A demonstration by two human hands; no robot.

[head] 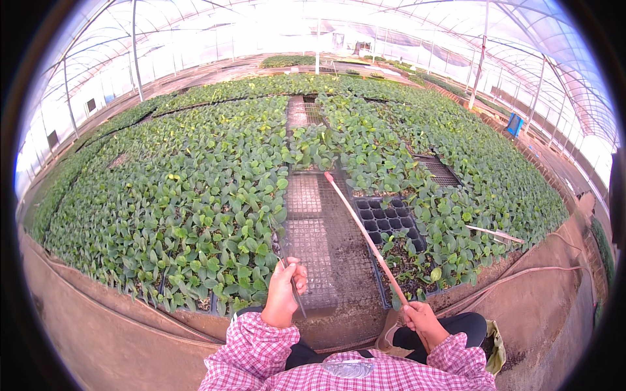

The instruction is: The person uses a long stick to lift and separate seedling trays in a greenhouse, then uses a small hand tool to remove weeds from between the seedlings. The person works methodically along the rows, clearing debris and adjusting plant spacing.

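My left hand (pixel 287 286) is closed around a slim dark metal tool (pixel 296 293), whose upper end reaches the seedling leaves at the edge of the left block. In my right hand (pixel 421 320) is a long thin stick (pixel 368 238) with a red tip, slanting up and left over the bare mesh strip (pixel 313 244). Leafy green seedlings (pixel 195 205) in trays spread out to the left. Right of the stick lies a black cell tray (pixel 389 215) with many empty cells, with seedlings around it.
A second thin stick (pixel 495 233) lies on the right seedlings. Hoses (pixel 518 271) run along the ground beside the bed. A black mesh tray (pixel 436 170) shows among the right plants. A blue object (pixel 514 124) and greenhouse posts (pixel 480 68) stand farther off.
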